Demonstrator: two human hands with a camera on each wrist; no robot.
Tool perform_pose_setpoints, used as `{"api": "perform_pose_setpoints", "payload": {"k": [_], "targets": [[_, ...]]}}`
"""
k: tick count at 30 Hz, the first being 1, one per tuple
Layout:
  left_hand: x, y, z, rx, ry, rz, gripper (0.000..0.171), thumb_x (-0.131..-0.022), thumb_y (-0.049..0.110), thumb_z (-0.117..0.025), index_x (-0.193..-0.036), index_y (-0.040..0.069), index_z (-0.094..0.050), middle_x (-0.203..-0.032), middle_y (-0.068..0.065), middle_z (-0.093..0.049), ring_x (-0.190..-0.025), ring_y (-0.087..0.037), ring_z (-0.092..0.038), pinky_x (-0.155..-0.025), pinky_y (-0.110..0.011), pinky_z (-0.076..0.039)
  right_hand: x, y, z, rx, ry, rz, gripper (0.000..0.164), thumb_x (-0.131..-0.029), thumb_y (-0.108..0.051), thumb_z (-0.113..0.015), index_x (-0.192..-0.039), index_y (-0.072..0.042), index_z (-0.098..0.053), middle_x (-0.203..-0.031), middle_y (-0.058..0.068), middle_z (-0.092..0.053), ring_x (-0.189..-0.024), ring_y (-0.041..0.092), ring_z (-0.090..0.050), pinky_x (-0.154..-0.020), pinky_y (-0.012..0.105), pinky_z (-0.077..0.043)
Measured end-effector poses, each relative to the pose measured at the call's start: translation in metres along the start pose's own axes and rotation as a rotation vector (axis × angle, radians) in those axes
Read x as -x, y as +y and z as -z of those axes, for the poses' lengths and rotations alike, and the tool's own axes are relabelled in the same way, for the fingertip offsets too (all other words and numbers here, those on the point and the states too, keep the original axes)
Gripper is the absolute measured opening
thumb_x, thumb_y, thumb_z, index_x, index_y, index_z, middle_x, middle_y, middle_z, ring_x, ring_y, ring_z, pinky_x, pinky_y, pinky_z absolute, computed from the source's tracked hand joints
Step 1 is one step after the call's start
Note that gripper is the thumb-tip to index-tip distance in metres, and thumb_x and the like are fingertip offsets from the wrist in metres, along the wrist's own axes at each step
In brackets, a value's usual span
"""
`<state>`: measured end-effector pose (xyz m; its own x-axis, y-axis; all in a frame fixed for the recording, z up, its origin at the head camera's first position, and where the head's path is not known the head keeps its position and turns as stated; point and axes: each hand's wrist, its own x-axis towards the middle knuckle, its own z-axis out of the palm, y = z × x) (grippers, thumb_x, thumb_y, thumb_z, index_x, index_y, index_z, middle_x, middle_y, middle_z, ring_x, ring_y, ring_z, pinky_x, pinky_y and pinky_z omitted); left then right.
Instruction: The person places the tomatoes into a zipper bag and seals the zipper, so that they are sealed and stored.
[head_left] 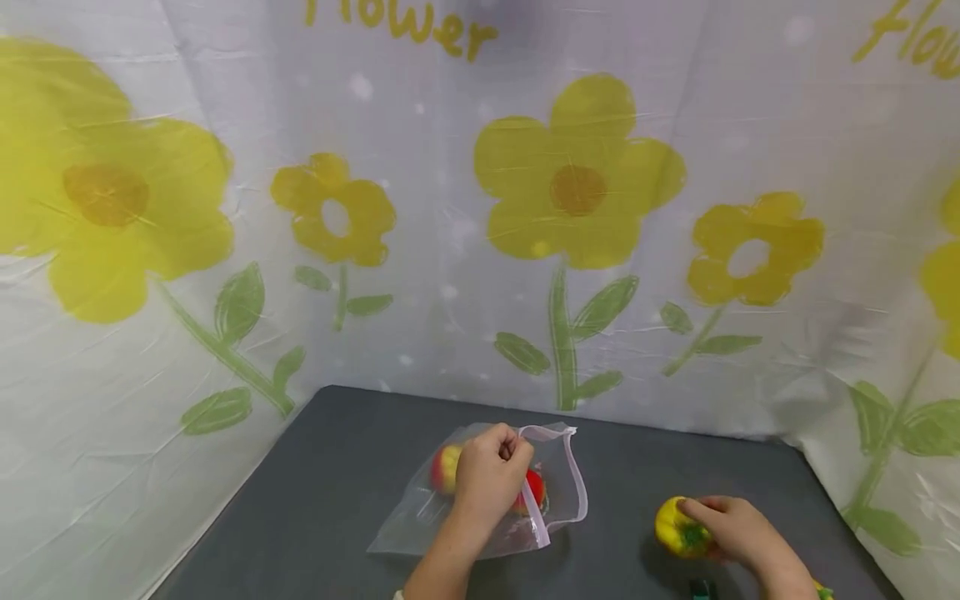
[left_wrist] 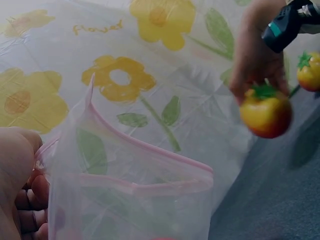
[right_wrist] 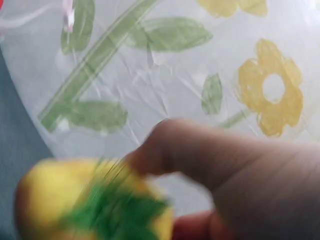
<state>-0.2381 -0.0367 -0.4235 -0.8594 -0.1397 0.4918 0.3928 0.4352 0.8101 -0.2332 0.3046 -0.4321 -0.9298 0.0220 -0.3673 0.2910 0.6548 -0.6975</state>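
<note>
Head: the left hand pinches the see-through bag, its mouth facing right, where the right hand, well apart, grips a yellow fruit. Left wrist: this fruit hangs right of that mouth. Right wrist: fingers clasp it beside green leaves.

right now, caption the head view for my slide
The left hand grips a clear bag; the right hand holds a yellow fruit over the table.

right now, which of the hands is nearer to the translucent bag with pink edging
Left. The left hand grips the bag at its pink edging; the right hand is apart, to the bag's right, holding a round yellow-and-red fruit.
</note>
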Motion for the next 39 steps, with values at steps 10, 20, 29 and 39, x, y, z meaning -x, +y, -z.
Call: {"api": "perform_pose_setpoints", "payload": {"k": [10, 20, 29, 39], "targets": [[-0.001, 0.0, -0.003, -0.014, 0.005, -0.022, 0.027, -0.085, 0.011, -0.065, -0.064, 0.02, -0.051, -0.055, 0.01, -0.043, -0.049, -0.005, -0.041, -0.044, -0.022, -0.034, 0.014, -0.04, -0.013, -0.342, 0.047, 0.106, 0.072, -0.102, -0.048, -0.056, -0.148, 0.007, -0.044, -0.121, 0.017, -0.062, -0.092, 0.022, -0.068, -0.083, 0.041, -0.058], [0.001, 0.0, -0.004, -0.03, -0.009, -0.006, 0.029, -0.087, 0.012, -0.067, -0.063, 0.019, -0.051, -0.055, 0.009, -0.043, -0.048, -0.007, -0.041, -0.042, -0.021, -0.033, 0.03, -0.09, -0.063, -0.172, 0.176, 0.245, 0.065, -0.095, -0.051, -0.066, -0.133, 0.002, -0.062, -0.101, 0.006, -0.07, -0.073, 0.021, -0.063, -0.068, 0.037, -0.057], [0.0, -0.002, -0.005, -0.032, 0.0, -0.046, 0.03, -0.086, 0.013, -0.067, -0.062, 0.02, -0.05, -0.053, 0.011, -0.041, -0.046, -0.006, -0.038, -0.043, -0.021, -0.029, 0.032, -0.109, -0.109, 0.155, 0.33, 0.337, 0.055, -0.088, -0.061, -0.069, -0.105, -0.009, -0.069, -0.08, -0.003, -0.068, -0.065, 0.012, -0.06, -0.059, 0.036, -0.049], [0.0, -0.002, -0.006, -0.033, 0.007, -0.073, 0.028, -0.085, 0.012, -0.065, -0.062, 0.021, -0.051, -0.052, 0.013, -0.041, -0.045, -0.003, -0.037, -0.042, -0.021, -0.028, 0.032, -0.108, -0.113, 0.032, 0.129, 0.506, 0.033, -0.094, -0.042, -0.071, -0.101, -0.01, -0.075, -0.081, -0.004, -0.067, -0.067, 0.013, -0.06, -0.059, 0.033, -0.051]]}}
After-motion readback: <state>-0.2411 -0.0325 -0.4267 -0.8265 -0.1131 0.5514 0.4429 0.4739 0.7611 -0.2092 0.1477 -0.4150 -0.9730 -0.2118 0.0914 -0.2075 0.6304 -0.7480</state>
